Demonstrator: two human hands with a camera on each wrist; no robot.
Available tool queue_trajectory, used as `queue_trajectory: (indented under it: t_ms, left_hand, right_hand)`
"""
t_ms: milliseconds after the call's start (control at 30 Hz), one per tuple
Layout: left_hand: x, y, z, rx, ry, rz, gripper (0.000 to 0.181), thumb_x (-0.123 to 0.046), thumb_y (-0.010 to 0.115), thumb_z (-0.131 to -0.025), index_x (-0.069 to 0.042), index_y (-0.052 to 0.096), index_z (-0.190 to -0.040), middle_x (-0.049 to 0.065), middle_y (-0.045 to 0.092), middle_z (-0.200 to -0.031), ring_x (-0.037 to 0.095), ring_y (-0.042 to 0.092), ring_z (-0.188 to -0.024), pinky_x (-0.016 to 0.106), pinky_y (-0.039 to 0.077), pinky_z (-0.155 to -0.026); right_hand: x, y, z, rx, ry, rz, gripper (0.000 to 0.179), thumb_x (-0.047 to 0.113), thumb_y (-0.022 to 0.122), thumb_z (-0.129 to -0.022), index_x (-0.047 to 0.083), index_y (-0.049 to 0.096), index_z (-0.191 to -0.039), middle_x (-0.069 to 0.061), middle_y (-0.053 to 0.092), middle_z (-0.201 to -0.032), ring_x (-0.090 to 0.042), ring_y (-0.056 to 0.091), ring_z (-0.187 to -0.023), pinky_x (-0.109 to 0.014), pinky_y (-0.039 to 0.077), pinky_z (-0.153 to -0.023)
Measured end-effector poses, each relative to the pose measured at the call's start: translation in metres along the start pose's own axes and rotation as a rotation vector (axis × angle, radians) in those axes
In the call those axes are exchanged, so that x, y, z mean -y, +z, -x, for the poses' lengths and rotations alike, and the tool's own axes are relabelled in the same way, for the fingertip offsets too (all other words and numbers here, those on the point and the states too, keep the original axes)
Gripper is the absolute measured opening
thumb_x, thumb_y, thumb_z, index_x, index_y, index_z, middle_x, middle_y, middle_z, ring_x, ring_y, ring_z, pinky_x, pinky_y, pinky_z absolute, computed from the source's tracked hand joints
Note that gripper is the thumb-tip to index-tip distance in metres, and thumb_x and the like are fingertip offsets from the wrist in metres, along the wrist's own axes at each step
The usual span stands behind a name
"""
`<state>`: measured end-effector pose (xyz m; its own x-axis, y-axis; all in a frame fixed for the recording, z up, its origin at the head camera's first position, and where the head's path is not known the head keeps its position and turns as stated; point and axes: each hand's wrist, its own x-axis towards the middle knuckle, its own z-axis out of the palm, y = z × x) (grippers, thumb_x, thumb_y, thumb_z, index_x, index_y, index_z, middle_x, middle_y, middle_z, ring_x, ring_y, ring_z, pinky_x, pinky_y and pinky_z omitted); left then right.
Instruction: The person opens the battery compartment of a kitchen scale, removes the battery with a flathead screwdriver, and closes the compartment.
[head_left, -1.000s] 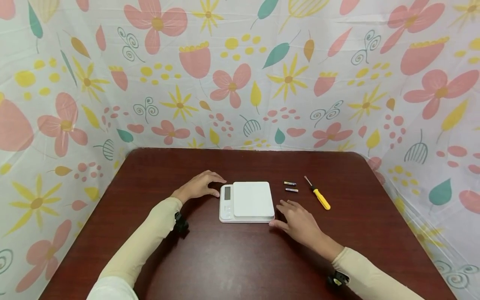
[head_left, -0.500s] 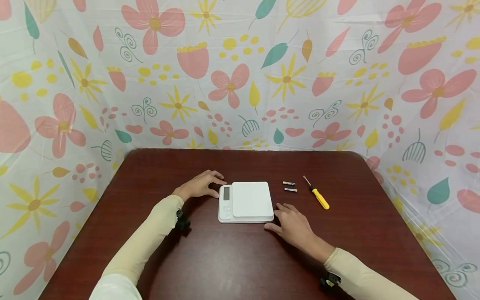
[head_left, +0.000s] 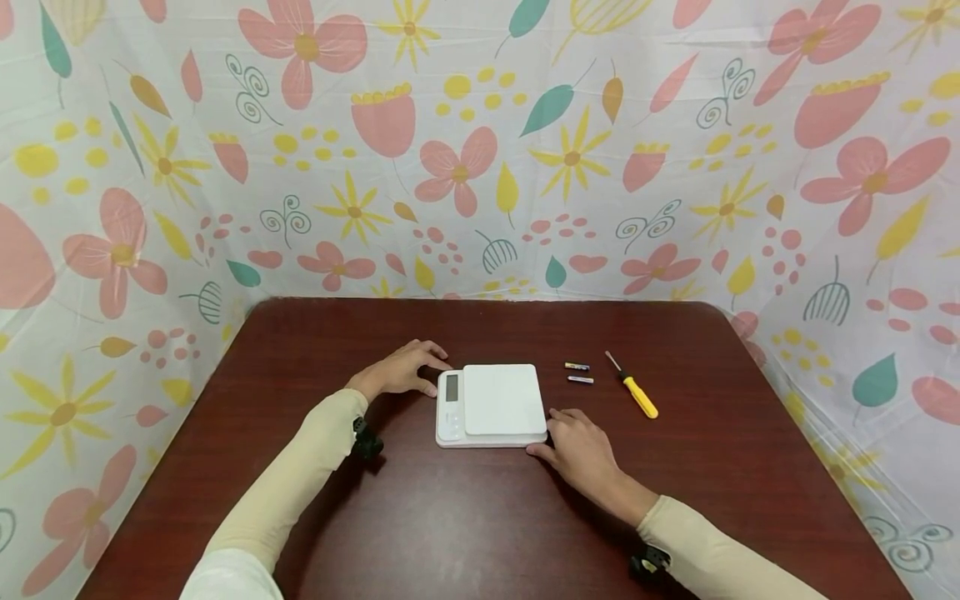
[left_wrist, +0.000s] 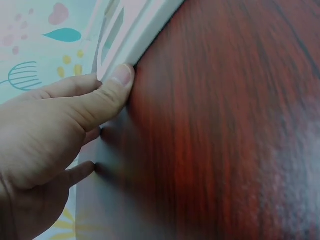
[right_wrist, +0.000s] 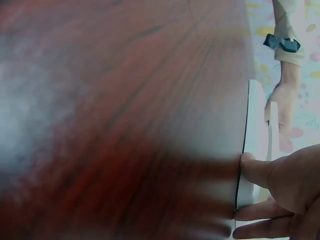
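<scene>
A white kitchen scale (head_left: 501, 400) with a small grey display at its left lies flat on the dark wooden table. My left hand (head_left: 397, 369) holds its far left corner: the thumb (left_wrist: 121, 76) presses the left edge, and the index finger reaches round the back. At the near right corner, my right hand (head_left: 583, 450) grips the scale, thumb (right_wrist: 248, 162) on the front side and fingers along the right side. The right wrist view shows the scale's base touching the table. Some of my fingertips are hidden behind its edges.
Two small batteries (head_left: 578, 367) lie just right of the scale. Farther right rests a screwdriver (head_left: 639, 397) with a yellow handle, its tip pointing away. A flowered curtain (head_left: 465, 150) rises behind the table (head_left: 420, 533) and along both sides.
My right hand has moved left, from beside the scale's near right corner to touching it. The left hand has stayed at the far left corner. Batteries and screwdriver keep their places.
</scene>
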<state>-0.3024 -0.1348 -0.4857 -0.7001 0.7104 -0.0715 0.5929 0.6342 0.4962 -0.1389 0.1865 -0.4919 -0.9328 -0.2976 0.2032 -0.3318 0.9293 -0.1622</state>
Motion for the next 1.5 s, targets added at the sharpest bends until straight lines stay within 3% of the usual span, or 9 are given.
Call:
queue_trajectory:
  t_ms: [367, 900, 1133, 1367, 1500]
  left_hand:
    - [0.001, -0.001, 0.003, 0.01, -0.008, 0.035, 0.048, -0.021, 0.082, -0.087, -0.013, 0.07, -0.133, 0.01, 0.052, -0.145, 0.032, 0.042, -0.132, 0.048, 0.041, -0.11]
    - [0.004, 0.002, 0.014, -0.026, 0.019, 0.083, 0.05, -0.025, 0.082, -0.086, -0.009, 0.07, -0.132, 0.01, 0.056, -0.142, 0.032, 0.045, -0.131, 0.049, 0.042, -0.11]
    - [0.001, 0.008, 0.023, -0.101, 0.075, 0.104, 0.047, -0.025, 0.083, -0.086, -0.007, 0.072, -0.128, 0.01, 0.062, -0.137, 0.031, 0.051, -0.129, 0.05, 0.043, -0.11]
    - [-0.007, 0.016, 0.037, -0.183, 0.038, 0.168, 0.047, -0.022, 0.084, -0.085, -0.004, 0.071, -0.127, 0.01, 0.064, -0.137, 0.031, 0.053, -0.129, 0.049, 0.044, -0.111]
    - [-0.014, 0.02, 0.044, -0.25, 0.019, 0.21, 0.044, -0.023, 0.085, -0.083, -0.007, 0.074, -0.122, 0.009, 0.067, -0.133, 0.031, 0.055, -0.127, 0.049, 0.044, -0.11]
  right_hand:
    - [0.002, 0.005, 0.0, -0.032, 0.009, -0.018, 0.039, 0.043, 0.085, -0.081, 0.006, 0.072, -0.079, -0.019, 0.073, -0.118, -0.034, 0.065, -0.114, -0.05, 0.061, -0.081]
    - [-0.003, 0.005, -0.003, -0.05, 0.049, -0.168, 0.031, 0.034, 0.088, -0.08, 0.006, 0.077, -0.086, -0.018, 0.073, -0.119, -0.035, 0.065, -0.113, -0.053, 0.058, -0.087]
    - [-0.019, 0.002, -0.014, -0.015, 0.033, -0.298, 0.028, 0.023, 0.088, -0.08, 0.006, 0.08, -0.1, -0.012, 0.076, -0.11, -0.035, 0.065, -0.111, -0.055, 0.055, -0.093]
    - [-0.04, -0.002, -0.03, 0.071, 0.022, -0.403, 0.03, 0.02, 0.086, -0.083, 0.006, 0.078, -0.108, -0.011, 0.076, -0.112, -0.031, 0.067, -0.112, -0.051, 0.056, -0.094]
    - [-0.052, -0.005, -0.039, 0.099, -0.031, -0.427, 0.031, 0.021, 0.084, -0.085, 0.006, 0.077, -0.112, -0.008, 0.076, -0.111, -0.028, 0.069, -0.111, -0.049, 0.057, -0.092]
